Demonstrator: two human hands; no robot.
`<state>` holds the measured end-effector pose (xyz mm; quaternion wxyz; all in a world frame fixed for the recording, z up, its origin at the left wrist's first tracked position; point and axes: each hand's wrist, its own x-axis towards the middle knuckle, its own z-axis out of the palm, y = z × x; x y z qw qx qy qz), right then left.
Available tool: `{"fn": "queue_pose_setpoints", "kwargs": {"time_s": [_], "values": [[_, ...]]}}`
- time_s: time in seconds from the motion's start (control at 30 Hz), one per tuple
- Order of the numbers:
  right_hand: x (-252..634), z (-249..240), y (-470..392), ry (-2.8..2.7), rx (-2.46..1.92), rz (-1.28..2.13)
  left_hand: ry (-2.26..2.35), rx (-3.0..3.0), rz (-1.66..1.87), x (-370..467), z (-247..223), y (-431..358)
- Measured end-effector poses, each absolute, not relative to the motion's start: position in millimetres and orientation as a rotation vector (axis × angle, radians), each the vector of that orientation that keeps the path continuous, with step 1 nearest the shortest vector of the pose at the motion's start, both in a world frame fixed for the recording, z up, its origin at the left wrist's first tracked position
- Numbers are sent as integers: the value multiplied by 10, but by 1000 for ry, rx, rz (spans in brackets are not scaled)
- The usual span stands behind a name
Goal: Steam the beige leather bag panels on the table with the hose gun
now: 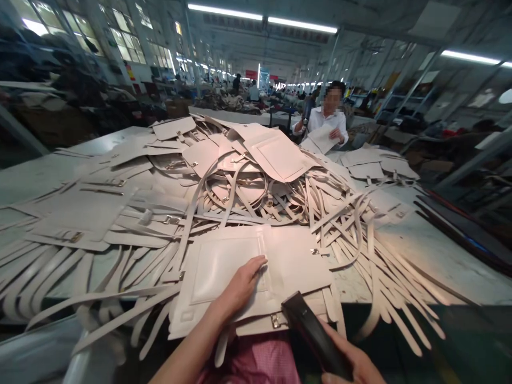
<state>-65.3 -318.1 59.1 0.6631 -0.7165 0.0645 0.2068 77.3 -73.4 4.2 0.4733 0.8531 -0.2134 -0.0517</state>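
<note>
L hand [240, 288] flat, fingers [256, 264] released, pressing the panel [296, 261] at near edge of surface [432, 256]. R hand [352, 362] clenched on black tool [314, 333], tip just beside panel's buckle [275, 320].

my right hand [352, 368] is cut off by the bottom edge, only thumb and part of the palm show. black tool [316, 333] butt hidden in my grip. bag panel [240, 266] partly under my left hand [240, 285]. co-worker [324, 125] face blurred, far people too small to tell.
</note>
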Motion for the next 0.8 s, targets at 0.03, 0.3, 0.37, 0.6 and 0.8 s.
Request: {"fn": "queue_pose_setpoints", "kwargs": {"time_s": [0.03, 0.3, 0.37, 0.6, 0.8], "values": [[-616, 585, -3111, 130, -1579, 507, -527, 2095, -129, 766, 20, -744], [-405, 578, -2966, 437, -1660, 283, -533, 2121, -182, 750, 45, -742], [-475, 591, -3043, 415, -1687, 320, -528, 2122, -177, 750, 53, -735], [-540, 558, -2881, 201, -1588, 521, -592, 2108, -151, 778, 10, -741], [19, 621, -2462, 181, -1727, 423, -552, 2069, -57, 554, 282, -702]]}}
